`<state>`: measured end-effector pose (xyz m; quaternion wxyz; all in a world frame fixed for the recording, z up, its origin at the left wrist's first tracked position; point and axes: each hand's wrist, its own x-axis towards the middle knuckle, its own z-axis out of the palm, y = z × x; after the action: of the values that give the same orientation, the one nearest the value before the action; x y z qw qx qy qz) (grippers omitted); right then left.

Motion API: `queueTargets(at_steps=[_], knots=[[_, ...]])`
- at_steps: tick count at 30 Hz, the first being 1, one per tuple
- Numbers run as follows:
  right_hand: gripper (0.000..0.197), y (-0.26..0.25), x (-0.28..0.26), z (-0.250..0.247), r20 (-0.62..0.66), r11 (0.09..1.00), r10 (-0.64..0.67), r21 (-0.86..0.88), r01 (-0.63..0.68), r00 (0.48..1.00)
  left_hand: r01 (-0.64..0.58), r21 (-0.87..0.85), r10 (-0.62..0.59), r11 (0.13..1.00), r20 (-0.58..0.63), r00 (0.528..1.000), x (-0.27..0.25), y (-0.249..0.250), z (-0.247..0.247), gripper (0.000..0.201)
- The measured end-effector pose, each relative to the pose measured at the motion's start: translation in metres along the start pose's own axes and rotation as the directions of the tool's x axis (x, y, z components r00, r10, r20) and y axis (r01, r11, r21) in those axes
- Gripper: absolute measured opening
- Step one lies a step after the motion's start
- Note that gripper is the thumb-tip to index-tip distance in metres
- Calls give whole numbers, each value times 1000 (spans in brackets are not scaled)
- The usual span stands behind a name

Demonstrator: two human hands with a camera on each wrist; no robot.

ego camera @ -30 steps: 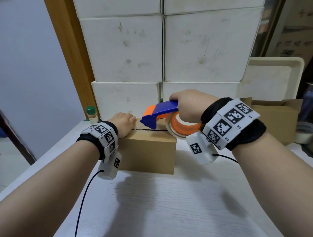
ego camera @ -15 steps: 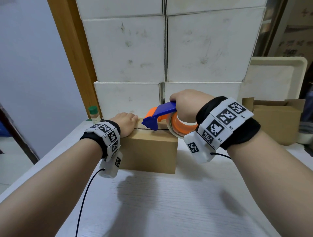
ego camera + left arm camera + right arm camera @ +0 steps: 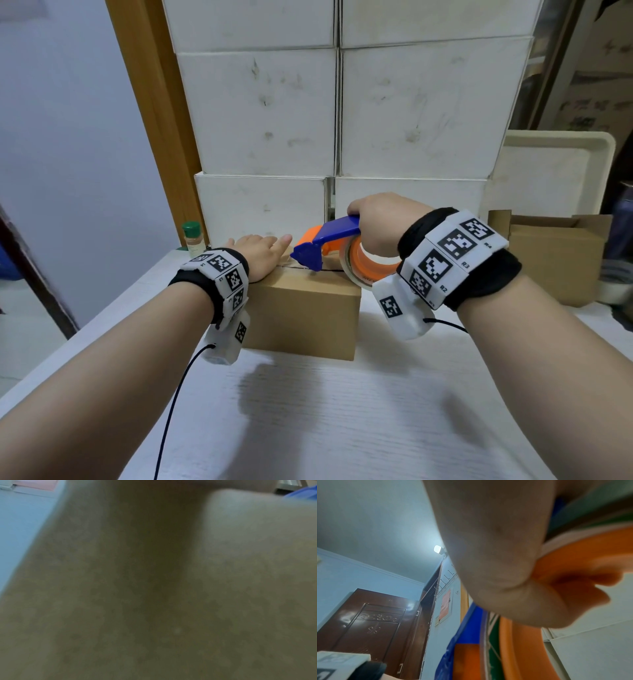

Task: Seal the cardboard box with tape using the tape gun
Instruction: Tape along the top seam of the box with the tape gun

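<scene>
Left wrist view: near-total brown blur, only a sliver of blue at top right; nothing readable there. Small brown cardboard box point(image 3: 301, 308) sits on the white wood-grain desk point(image 3: 342, 428), toward its back, just before a stack of scuffed white cartons point(image 3: 263, 113). Left hand point(image 3: 260, 255) rests flat on the box top's left end, fingers straight, tips partly hidden behind the blue-and-orange plastic tape gun point(image 3: 329, 250). Right hand point(image 3: 380, 222) curls round the gun's handle; fingers hidden on the far side in head view, wrapped close in the right wrist view point(image 3: 513, 574). Gun nose meets the top seam mid-box. Open desk in front; another brown box point(image 3: 555, 260) right, green-capped bottle point(image 3: 192, 236) left
</scene>
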<state>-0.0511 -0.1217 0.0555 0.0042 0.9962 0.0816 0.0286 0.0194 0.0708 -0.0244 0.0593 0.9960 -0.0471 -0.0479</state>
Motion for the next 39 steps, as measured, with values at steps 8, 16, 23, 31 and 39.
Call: queueTargets(at_steps=[8,16,23,31,39], knots=[[34,1,2,1,-3,1000,-5,1,5,1000,44,94,-45,995,6,999,-3,5,0,61],[33,0,3,1,0,1000,1,-10,-1,1000,69,188,-63,980,-35,997,-8,16,-3,57],[33,0,3,1,4,1000,4,-20,-4,1000,-29,66,28,997,15,999,-11,18,-3,49],[34,0,2,2,-19,1000,-8,16,8,1000,-24,65,21,998,44,999,-1,8,3,57],[33,7,-5,4,-51,994,-36,97,41,998,-46,47,45,998,23,999,-6,-20,-6,55]])
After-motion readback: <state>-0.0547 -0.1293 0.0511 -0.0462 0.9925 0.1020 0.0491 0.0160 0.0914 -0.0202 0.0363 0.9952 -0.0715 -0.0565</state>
